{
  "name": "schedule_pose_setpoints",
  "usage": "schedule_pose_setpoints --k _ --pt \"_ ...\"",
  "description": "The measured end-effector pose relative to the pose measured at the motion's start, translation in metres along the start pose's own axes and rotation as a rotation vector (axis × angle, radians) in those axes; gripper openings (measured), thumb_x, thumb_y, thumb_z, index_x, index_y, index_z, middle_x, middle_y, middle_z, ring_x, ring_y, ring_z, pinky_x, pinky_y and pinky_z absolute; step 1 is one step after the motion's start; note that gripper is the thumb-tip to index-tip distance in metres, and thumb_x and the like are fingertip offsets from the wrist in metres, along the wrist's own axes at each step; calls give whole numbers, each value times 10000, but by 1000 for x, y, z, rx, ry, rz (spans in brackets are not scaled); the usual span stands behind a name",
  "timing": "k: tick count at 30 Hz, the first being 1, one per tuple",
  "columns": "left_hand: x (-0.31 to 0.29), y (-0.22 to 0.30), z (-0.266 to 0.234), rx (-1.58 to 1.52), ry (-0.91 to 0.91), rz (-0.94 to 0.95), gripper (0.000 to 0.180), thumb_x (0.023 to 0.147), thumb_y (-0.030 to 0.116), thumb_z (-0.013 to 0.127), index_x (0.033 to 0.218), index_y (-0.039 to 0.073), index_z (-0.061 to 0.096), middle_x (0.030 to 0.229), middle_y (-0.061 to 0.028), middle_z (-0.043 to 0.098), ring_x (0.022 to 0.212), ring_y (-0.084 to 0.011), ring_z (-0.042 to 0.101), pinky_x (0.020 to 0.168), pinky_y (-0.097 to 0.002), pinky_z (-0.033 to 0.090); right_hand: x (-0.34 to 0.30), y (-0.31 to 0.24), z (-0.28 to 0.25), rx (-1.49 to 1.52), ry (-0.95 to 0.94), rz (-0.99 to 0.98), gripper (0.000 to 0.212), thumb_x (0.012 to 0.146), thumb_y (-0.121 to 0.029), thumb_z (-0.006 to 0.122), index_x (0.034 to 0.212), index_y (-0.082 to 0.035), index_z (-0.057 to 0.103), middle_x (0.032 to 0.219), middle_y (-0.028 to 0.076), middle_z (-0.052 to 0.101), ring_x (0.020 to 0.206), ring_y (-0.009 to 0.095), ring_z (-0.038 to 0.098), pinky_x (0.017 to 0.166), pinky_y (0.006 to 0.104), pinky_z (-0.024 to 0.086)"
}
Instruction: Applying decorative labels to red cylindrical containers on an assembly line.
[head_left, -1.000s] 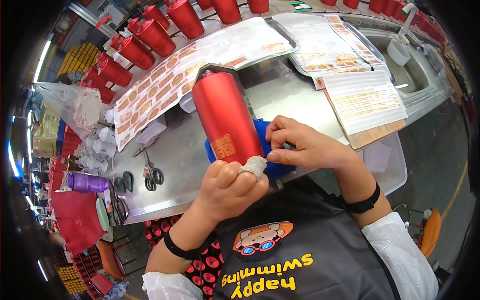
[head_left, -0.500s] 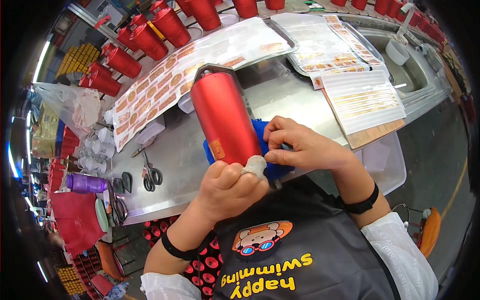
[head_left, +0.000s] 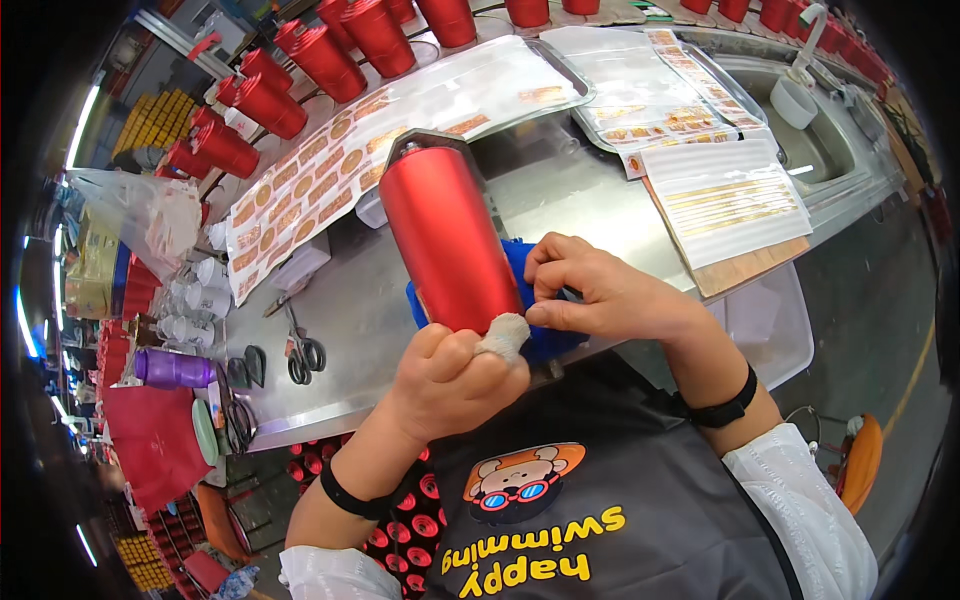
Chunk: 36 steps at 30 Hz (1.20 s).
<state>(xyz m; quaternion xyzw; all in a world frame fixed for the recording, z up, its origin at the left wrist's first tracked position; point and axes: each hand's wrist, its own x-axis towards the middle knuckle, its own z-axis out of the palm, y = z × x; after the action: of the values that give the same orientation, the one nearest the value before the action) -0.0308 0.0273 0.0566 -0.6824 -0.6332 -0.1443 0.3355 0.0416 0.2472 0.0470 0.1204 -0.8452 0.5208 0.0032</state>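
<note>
A glossy red cylindrical canister point(head_left: 445, 240) lies tilted over a dark holder point(head_left: 430, 137) on the steel bench, its near end toward me. My left hand point(head_left: 460, 372) is closed around that near end, its thumb wrapped in a whitish cover point(head_left: 503, 338). Close by on the right, my right hand point(head_left: 605, 293) has thumb and fingers pinched together beside the canister's edge; whatever is between them is too small to make out. Blue cloth point(head_left: 548, 342) shows under the canister and my right fingers.
Sheets of gold-and-red decals point(head_left: 320, 170) cover the bench's far left. White sheets with gold strips point(head_left: 725, 200) lie on a wooden board point(head_left: 755, 270) at right. Black scissors point(head_left: 303, 352) rest at left. Red canisters point(head_left: 330, 62) line the back; a sink point(head_left: 820, 150) is far right.
The canister has turned, so the small gold label at its lower left has rolled out of sight. My left hand shifted slightly left. The red canisters at the back have moved right.
</note>
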Motion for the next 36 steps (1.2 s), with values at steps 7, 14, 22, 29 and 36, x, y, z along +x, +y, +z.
schedule_pose_setpoints --k 7,14,22,29,36 --pt "-21 8 5 -28 52 -131 242 620 59 726 794 166 596 863 -39 458 775 -248 498 610 -330 437 0 -4 -2 -50 -8 -25 229 850 -224 693 786 -34 582 1036 97 509 1034 252 482 901 345 399" --pt "-31 15 5 18 126 -260 292 671 3 759 816 155 556 902 -90 493 775 -300 507 669 -385 440 -5 -15 -6 9 68 -64 208 853 -199 693 786 -34 587 1050 90 507 1021 225 485 880 330 405" --pt "-12 5 -1 12 64 -74 208 565 128 668 761 194 635 836 18 475 793 -211 487 618 -313 428 -2 -3 2 -1 48 4 215 860 -211 692 801 -28 598 1046 94 513 1030 227 492 883 331 410" --pt "0 1 1 66 -17 -18 186 590 129 682 744 216 626 794 -5 384 760 -196 472 601 -293 425 -2 -1 3 -10 49 0 231 850 -229 698 791 -32 591 1040 98 515 1034 244 489 901 341 400" --pt "-8 1 -1 49 7 -45 194 611 137 687 768 231 623 810 -18 354 748 -203 466 567 -301 421 -1 0 4 -17 47 1 239 851 -230 696 776 -33 583 1032 101 515 1038 251 486 911 343 395"
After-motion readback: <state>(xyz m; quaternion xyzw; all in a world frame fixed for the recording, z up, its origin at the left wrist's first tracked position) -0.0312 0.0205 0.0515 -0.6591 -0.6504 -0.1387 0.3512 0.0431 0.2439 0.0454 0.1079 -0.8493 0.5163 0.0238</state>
